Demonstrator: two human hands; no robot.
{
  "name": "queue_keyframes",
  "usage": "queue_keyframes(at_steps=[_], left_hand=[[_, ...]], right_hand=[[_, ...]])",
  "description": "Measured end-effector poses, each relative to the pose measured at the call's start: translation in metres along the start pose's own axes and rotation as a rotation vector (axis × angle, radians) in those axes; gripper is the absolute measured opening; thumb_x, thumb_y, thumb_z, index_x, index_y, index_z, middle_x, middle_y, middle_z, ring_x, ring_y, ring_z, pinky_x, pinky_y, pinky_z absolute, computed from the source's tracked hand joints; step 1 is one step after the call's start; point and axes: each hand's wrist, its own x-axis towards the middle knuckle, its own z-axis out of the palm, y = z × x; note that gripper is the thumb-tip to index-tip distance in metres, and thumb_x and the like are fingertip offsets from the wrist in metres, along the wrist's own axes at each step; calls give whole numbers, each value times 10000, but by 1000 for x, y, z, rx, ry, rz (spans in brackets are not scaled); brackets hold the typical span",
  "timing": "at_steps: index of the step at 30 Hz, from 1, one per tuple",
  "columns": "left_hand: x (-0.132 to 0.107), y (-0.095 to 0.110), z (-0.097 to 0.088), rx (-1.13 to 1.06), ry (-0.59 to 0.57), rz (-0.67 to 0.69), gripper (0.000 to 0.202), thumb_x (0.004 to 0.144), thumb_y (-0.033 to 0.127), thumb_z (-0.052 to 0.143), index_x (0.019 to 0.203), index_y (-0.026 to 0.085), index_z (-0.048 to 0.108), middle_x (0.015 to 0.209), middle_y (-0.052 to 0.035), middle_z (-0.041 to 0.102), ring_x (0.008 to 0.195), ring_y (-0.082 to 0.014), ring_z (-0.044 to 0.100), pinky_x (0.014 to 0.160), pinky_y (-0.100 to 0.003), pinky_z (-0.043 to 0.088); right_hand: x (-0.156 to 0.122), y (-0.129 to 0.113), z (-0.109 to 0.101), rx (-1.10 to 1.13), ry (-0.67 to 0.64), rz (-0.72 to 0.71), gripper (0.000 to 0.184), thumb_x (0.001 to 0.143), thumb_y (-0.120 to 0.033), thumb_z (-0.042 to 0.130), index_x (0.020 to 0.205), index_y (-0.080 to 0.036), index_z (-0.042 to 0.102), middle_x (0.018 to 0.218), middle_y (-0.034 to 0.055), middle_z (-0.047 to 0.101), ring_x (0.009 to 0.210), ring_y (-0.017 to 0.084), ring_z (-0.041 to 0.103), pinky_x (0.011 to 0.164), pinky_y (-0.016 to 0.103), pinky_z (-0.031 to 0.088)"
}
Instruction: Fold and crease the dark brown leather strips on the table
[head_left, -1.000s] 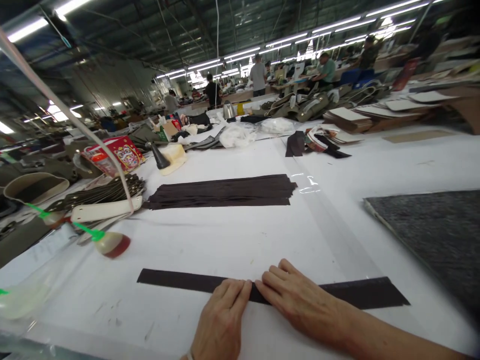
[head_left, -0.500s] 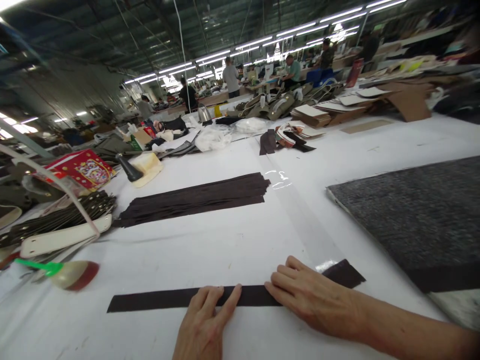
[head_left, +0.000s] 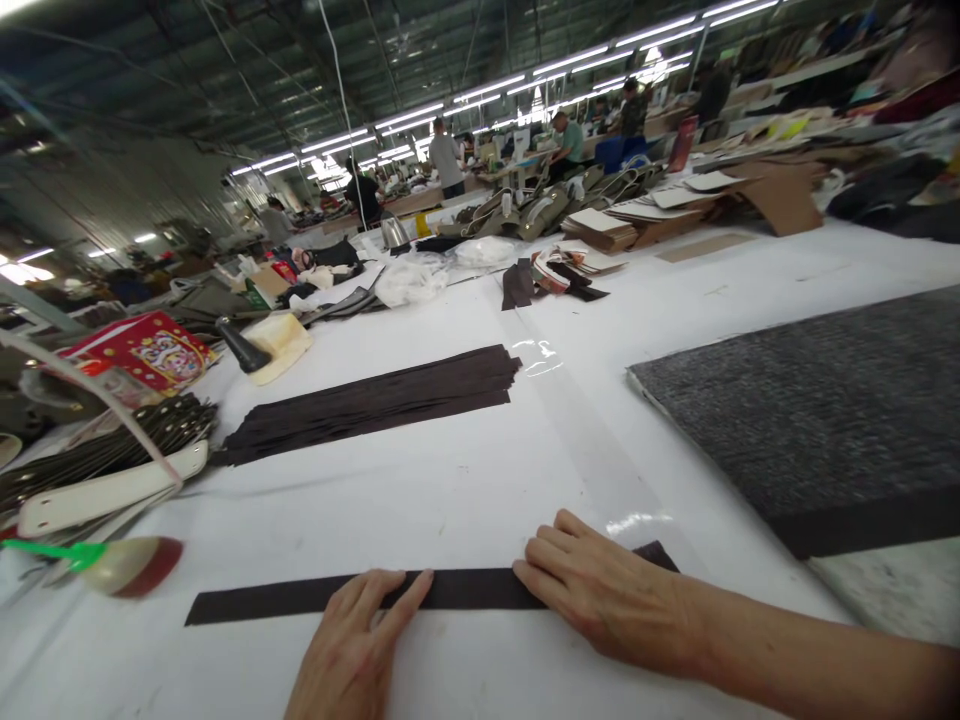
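A long dark brown strip [head_left: 262, 598] lies across the near part of the white table, in front of me. My left hand [head_left: 351, 635] rests on its middle, fingers spread and fingertips pressing on the strip. To the right, my right hand [head_left: 600, 590] has its fingers bent and drawn together, gripping the strip near its right part. Beyond this hand a short end of the strip shows; the stretch under the palm is hidden. Farther back lies a pile of similar dark strips [head_left: 375, 405].
At left are a squeeze bottle [head_left: 127, 567] with a green nozzle, a white strap piece [head_left: 112, 488] and a red box [head_left: 150, 350]. A black-handled tool [head_left: 244, 347] lies behind the pile. Dark grey felt [head_left: 810, 400] covers the right side. Several people work in the background.
The view has shifted a little to the right. My left hand has slid left along the strip, away from the right hand. Less of the strip's right end shows, and it looks narrower.
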Motion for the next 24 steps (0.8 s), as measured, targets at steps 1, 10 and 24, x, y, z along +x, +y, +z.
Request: queue_keyframes(at_steps=[1, 10, 24], left_hand=[[2, 4, -1, -11, 23, -26, 559, 797, 27, 395, 1299, 234, 526, 1168, -96, 559, 1043, -223, 555, 845, -334, 534], [33, 59, 19, -158, 52, 102, 477, 832, 28, 357, 1269, 118, 525, 1036, -107, 625, 930, -215, 586, 813, -321, 545], [37, 63, 22, -118, 227, 74, 420, 950, 136, 286, 1220, 206, 600, 915, -97, 576, 822, -217, 539, 702, -351, 539]], right_hand=[[2, -1, 1, 5, 1, 13, 168, 883, -27, 437, 958, -130, 546, 838, 44, 502, 731, 187, 412, 752, 341, 328], [0, -1, 7, 155, -9, 192, 228, 794, 0, 456, 917, -168, 551, 869, 43, 539, 797, 203, 463, 753, 351, 328], [31, -4, 15, 86, -98, 161, 170, 859, -28, 498, 805, -190, 495, 841, 23, 537, 766, 215, 476, 726, 370, 344]])
